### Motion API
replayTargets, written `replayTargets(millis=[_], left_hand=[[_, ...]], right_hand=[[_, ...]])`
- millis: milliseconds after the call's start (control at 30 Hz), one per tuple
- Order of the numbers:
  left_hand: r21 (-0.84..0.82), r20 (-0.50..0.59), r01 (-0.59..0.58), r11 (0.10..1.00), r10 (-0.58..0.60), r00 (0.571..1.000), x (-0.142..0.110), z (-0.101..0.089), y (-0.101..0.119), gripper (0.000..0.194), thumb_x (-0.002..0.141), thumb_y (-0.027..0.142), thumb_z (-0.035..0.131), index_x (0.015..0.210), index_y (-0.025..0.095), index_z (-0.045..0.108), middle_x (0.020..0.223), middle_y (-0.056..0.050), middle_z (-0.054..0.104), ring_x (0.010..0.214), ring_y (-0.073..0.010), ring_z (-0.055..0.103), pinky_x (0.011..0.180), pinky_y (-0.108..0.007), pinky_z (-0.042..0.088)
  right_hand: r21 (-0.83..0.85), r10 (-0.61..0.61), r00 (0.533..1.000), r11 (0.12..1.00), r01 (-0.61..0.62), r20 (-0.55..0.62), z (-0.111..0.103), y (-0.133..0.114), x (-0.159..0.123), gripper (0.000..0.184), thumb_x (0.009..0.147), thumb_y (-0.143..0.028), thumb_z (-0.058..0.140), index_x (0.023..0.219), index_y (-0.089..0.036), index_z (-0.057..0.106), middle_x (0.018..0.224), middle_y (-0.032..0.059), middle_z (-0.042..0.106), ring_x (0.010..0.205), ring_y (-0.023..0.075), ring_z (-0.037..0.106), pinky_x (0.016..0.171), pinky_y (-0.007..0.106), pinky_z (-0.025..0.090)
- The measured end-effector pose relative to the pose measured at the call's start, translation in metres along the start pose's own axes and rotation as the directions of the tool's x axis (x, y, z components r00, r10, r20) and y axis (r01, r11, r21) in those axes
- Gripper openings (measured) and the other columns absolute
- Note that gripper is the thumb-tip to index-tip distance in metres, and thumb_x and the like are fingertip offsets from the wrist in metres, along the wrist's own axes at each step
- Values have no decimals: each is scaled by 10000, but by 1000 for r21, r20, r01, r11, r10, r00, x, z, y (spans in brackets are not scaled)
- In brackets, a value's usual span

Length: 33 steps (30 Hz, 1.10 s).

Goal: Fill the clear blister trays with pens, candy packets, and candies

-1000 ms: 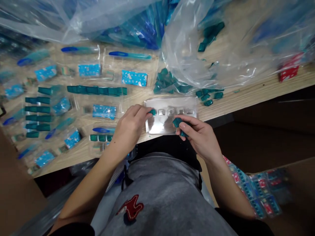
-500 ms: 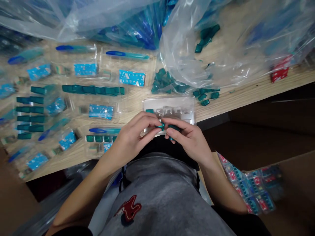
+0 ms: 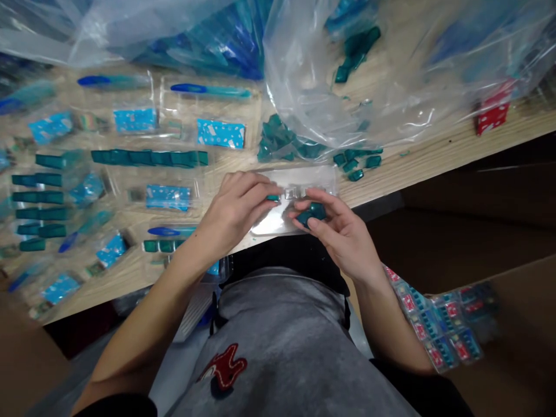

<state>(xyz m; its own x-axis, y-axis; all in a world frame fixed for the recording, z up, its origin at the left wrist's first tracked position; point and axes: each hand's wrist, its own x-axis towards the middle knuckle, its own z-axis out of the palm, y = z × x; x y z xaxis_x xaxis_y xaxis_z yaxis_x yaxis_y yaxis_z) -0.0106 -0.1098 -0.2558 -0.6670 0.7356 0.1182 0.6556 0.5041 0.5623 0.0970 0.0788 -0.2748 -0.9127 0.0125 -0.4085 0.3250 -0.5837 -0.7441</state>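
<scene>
Your left hand (image 3: 237,205) is pinched narrow on a small teal piece (image 3: 273,198) right at the edge of the clear plastic tray (image 3: 313,179), and your right hand (image 3: 339,229) is curled around a few more teal pieces (image 3: 311,213) over it. Looks like the tray's visible pockets are still empty, though your fingers hide part of the row. Off to your left, clear trays (image 3: 197,200) hold blue cards (image 3: 168,197) and teal strips (image 3: 150,157). A loose teal pile (image 3: 278,142) is left beside the plastic bag (image 3: 313,75). The red-and-blue packs (image 3: 443,324) are too blurry, so no brand or writing I can read.
</scene>
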Motion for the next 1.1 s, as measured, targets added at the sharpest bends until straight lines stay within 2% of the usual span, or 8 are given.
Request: replayTargets(millis=[200,333,433,533,667,800,933,1100], left_hand=[[-1,16,5,1000,-5,1000,0,2,-7,141,952,306,578,1032,290,693,1004,-47,725,961,-263,667,822,-428,499],[20,-41,28,999,-28,999,0,-3,9,158,938,332,604,1064,278,683,1049,-62,714,990,-275,653,848,-443,503],[-132,-53,28,991,-35,998,-2,-9,32,212,958,296,585,1161,280,644,1051,-41,701,1001,-223,658,871,-386,531],[-178,-33,-5,984,-1,999,-3,-13,49,238,947,267,610,1184,256,626,1083,-56,686,1015,-204,661,867,-349,546],[-223,7,4,975,-3,1000,-2,-16,54,266,937,214,610,1201,244,612,1033,-49,678,967,-188,662,839,-324,555],[-392,106,122,912,-87,991,-5,-17,50,267,927,240,629,1194,257,616,1082,-45,661,983,-177,651,838,-300,557],[-561,112,206,802,-173,979,-8,-12,45,225,904,250,668,1124,244,621,993,-19,656,901,-138,649,806,-257,550],[-519,24,165,838,-179,984,-8,-5,39,256,884,195,683,1129,251,635,977,-18,647,916,-144,621,836,-285,516]], right_hand=[[119,7,1000,993,-4,-24,2,-1,2,267,809,-204,729,1068,-261,695,1069,-2,713,1089,162,669,1089,387,496],[152,-15,1000,988,13,9,7,-4,-1,306,805,-194,727,1096,-279,688,1100,-7,718,1122,161,663,1109,376,478],[67,-47,999,997,47,6,12,-7,-3,319,818,-253,748,1127,-283,677,1153,4,710,1091,168,675,1059,361,516],[-91,-142,989,986,138,-33,18,-9,-5,257,842,-223,733,1091,-281,699,1167,-9,712,1063,146,678,984,302,556],[-320,-355,930,895,309,-94,23,-9,-9,242,853,-133,692,1057,-260,709,1103,-16,731,1046,138,684,946,275,569],[-407,-479,876,811,420,-52,23,-9,-13,268,846,-101,704,1059,-264,701,1048,-33,738,983,125,701,859,241,589],[-434,-466,883,808,399,-55,24,-11,-14,206,858,-119,700,1020,-246,703,1008,-19,743,944,137,706,822,258,603],[-361,-385,919,871,332,-84,22,-11,-12,163,856,-147,700,992,-235,694,999,-13,742,942,134,704,833,260,604]])
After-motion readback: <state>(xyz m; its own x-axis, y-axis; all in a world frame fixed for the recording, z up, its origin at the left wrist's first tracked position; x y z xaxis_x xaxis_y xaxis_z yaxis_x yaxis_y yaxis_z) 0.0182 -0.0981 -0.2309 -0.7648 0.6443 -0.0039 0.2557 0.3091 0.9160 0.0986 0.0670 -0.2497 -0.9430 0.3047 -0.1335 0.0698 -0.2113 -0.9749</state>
